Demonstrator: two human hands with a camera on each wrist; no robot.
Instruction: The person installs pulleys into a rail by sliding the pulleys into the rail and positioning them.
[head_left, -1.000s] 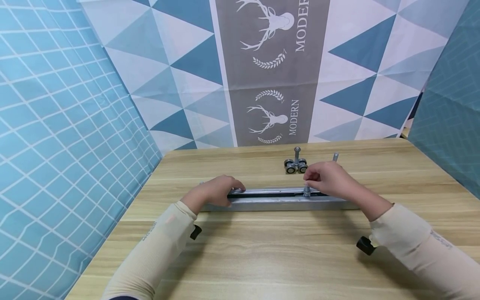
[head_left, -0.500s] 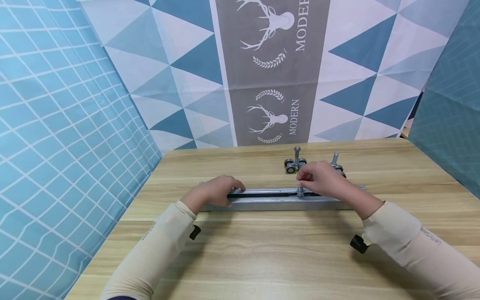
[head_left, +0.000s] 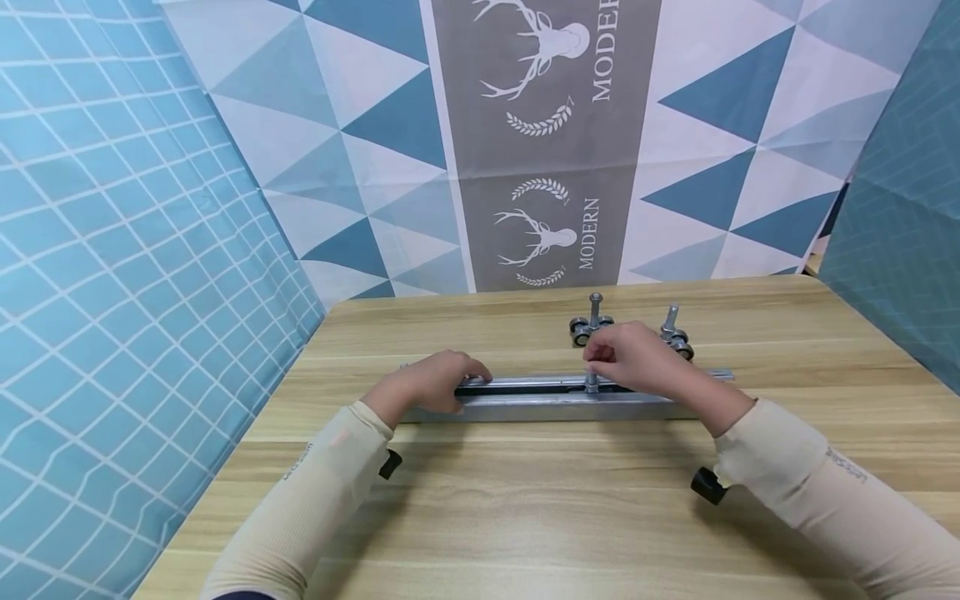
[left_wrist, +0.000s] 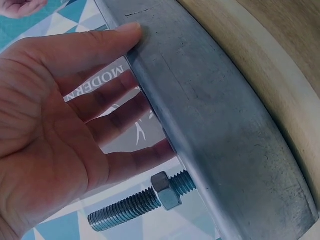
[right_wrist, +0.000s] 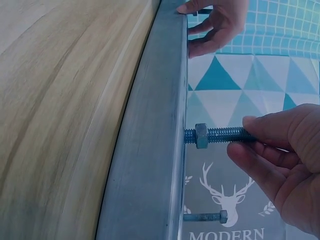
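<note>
A long grey metal track rail (head_left: pixel 540 409) with a slot along its top lies across the wooden table. My left hand (head_left: pixel 431 382) grips it toward the left end, thumb on the near wall, fingers over the far side. Beside that hand a threaded bolt with a nut (left_wrist: pixel 165 191) sticks out of the rail. My right hand (head_left: pixel 637 357) pinches the free end of another upright threaded bolt (right_wrist: pixel 220 135) between thumb and index finger. This bolt stands in the slot with a nut low on it; whatever it is fixed to inside the rail is hidden.
Behind the rail stand two roller trolleys with upright bolts, one roller trolley (head_left: pixel 585 330) partly behind my right hand, the other roller trolley (head_left: pixel 677 337) to its right. A patterned cloth (head_left: pixel 540 167) hangs behind the wooden table (head_left: pixel 525 517), and a blue checked sheet (head_left: pixel 112 275) on the left.
My right hand has slid the bolt leftward along the slot, a short way toward my left hand. The right-hand trolley behind has come into fuller view. My left hand stays put.
</note>
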